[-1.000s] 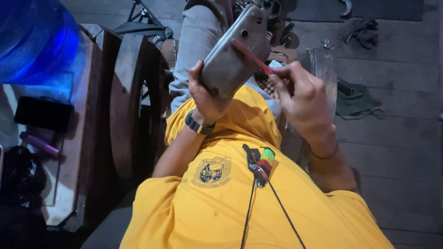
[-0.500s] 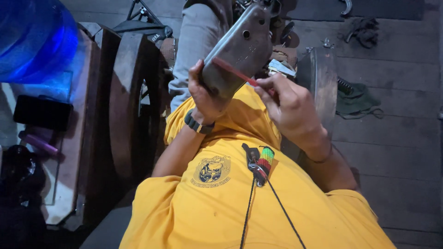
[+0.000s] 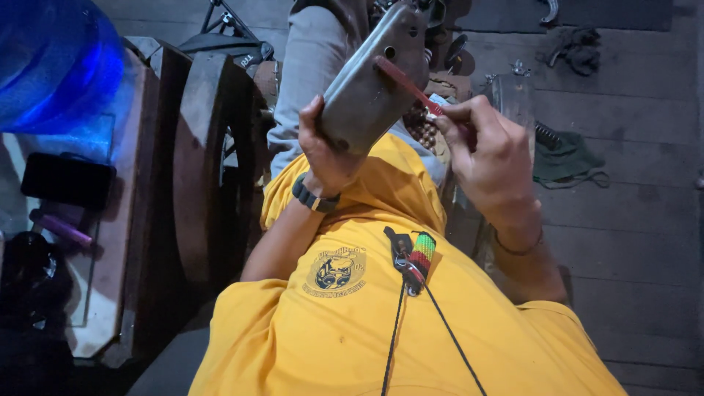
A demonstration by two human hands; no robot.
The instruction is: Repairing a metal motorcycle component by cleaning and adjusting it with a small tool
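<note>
Since the earlier frames, the right hand (image 3: 488, 158) has slid a little down and toward three o'clock, and the red-handled brush (image 3: 407, 84) it holds now reaches further up across the grey metal cover (image 3: 367, 92). That cover has tipped slightly, its top end now pointing more to one o'clock.

Seen from a head camera looking down, a person in a yellow shirt (image 3: 352, 323) sits with both arms raised. Left hand (image 3: 326, 150), at about ten o'clock from the picture's centre, wraps around the lower end of the cover, fingers and thumb clamped on its edge; a dark watch (image 3: 314, 198) sits on that wrist. Right hand, at about two o'clock, has its fingertips pinched tight on the brush handle, whose far end lies across the cover's face near a small hole.

A large blue water bottle (image 3: 51, 66) glows at eleven o'clock. A dark wheel-shaped part (image 3: 202, 161) stands at nine o'clock. Rags (image 3: 565, 158) lie on the wooden plank floor (image 3: 631, 220) at three o'clock. A beaded keyring (image 3: 419, 257) hangs on the chest.

Judging from the pose, the step in hand is working the brush over the cover's surface. A next stroke would call for a steady left grip while the brush travels along the face, close to the hole.
</note>
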